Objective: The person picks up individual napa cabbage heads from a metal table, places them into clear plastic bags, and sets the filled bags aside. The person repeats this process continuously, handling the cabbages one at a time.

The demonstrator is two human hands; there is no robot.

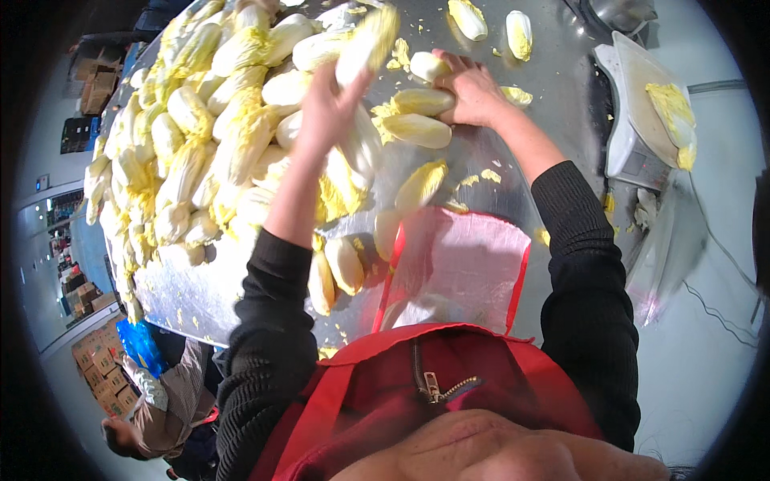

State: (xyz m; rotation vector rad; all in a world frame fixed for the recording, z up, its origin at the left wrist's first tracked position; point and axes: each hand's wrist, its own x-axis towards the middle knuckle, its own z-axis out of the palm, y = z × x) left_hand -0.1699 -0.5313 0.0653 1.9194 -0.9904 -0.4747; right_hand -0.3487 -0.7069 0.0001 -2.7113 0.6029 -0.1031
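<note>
My left hand (330, 104), slightly blurred, grips a peeled napa cabbage (370, 46) with a pale base and yellow leaves. It is raised over the right edge of a large heap of similar cabbages (188, 112). To the right, my right hand (472, 90) lies with fingers spread against the ends of a few small cabbages. Two of these, one cabbage (423, 102) and another cabbage (417, 130), lie side by side under its palm edge. A third cabbage (429, 66) touches its fingers. A translucent pinkish bag with red edges (465, 252) lies in front of me.
A white scale (634, 104) stands at the right with a cabbage (674, 120) on it. More cabbages lie on the metal table (561, 88) at the far side and near edge. Leaf scraps are scattered about. At the lower left is another person (172, 401) beside stacked cartons (104, 365).
</note>
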